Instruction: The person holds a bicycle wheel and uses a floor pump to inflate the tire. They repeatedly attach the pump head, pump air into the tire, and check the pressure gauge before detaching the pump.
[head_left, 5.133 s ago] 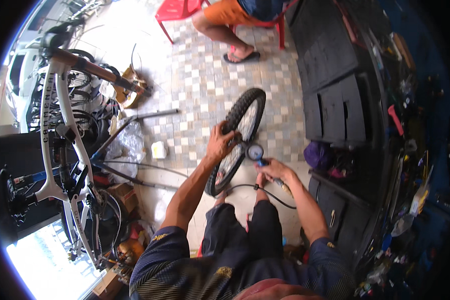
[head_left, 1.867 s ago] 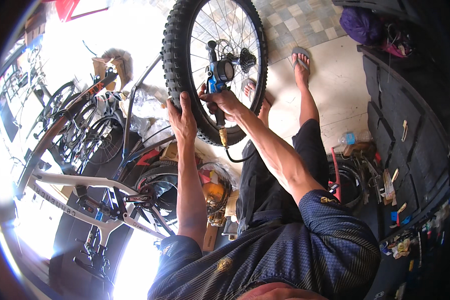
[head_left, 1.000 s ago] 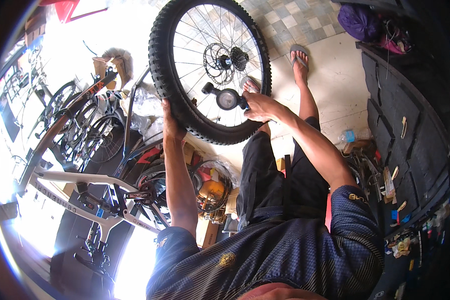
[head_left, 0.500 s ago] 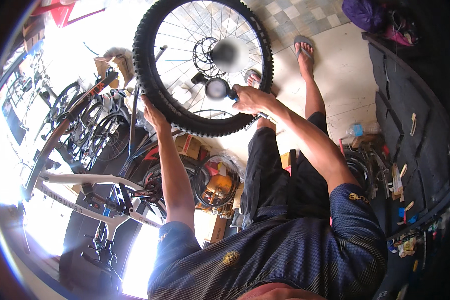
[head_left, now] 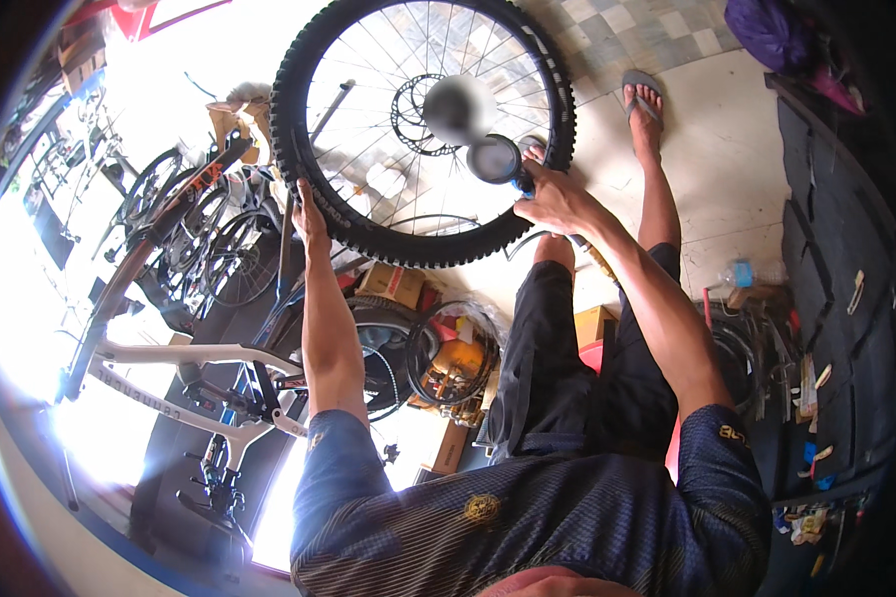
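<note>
A bicycle wheel (head_left: 287, 149) with a knobby black tyre, thin spokes and a disc brake rotor (head_left: 423, 114) is held up in front of me. My left hand (head_left: 310, 214) is closed on the tyre's lower left side, its fingers partly hidden behind it. In my right hand (head_left: 558, 199) is a tyre inflator with a round gauge (head_left: 494, 159), gripped near the wheel's lower right. A hose (head_left: 597, 261) trails from that hand along my forearm. Whether the inflator touches the wheel I cannot tell; a blurred smudge covers the hub.
A white bike frame (head_left: 169, 355) stands at the left, with several bicycles (head_left: 234, 259) behind. Cardboard boxes (head_left: 393, 286), loose tyres (head_left: 453, 348) and an orange machine (head_left: 463, 363) lie beside my legs. Along the right runs a dark panel (head_left: 836, 229). A purple bag (head_left: 767, 30) sits far right.
My right hand and the inflator have moved right, the gauge from the spokes below the hub toward the rim. The wheel appears slightly farther right and higher, with my left hand still on it.
</note>
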A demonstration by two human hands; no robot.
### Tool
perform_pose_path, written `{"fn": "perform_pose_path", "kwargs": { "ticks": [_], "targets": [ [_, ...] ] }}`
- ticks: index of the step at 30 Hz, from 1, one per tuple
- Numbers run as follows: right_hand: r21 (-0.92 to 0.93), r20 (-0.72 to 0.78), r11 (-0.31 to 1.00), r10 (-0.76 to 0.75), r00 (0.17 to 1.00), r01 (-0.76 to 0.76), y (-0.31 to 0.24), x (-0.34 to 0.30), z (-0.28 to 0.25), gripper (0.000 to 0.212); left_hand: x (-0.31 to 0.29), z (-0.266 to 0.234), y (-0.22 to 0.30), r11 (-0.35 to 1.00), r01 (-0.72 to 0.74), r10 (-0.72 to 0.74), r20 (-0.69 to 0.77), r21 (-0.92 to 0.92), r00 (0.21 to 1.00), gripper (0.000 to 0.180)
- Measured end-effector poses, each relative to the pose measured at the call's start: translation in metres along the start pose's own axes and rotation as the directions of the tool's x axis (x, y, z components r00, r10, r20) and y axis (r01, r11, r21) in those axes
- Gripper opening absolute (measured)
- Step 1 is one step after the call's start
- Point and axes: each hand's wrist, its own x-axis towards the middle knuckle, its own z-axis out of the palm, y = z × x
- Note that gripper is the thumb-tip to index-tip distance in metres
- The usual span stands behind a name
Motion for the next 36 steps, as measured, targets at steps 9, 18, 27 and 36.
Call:
{"fn": "perform_pose_path", "kwargs": {
  "ticks": [9,18,27,36],
  "targets": [
    [0.141,-0.148,0.98,0.161,0.976,-0.14,0.001,-0.013,-0.002,0.021,0.01,-0.003,-0.011,1.0,0.013,-0.013,-0.039,0.01,0.999,0.08],
    [0.501,-0.339,0.837,0.423,0.84,-0.219,-0.009,-0.019,0.009,0.014,-0.007,0.005,0.004,1.0,-0.002,0.004,-0.059,0.028,0.998,0.079],
    [0.785,0.166,0.51,0.375,0.912,-0.352,-0.01,-0.016,-0.028,0.013,-0.031,0.01,0.018,0.962,-0.21,0.238,-0.161,0.175,0.958,0.104],
    [0.844,0.441,0.236,0.205,0.874,-0.482,-0.035,0.045,-0.048,0.013,-0.087,0.012,0.055,0.912,-0.321,0.359,-0.117,0.255,0.926,0.098]
  ]
}}
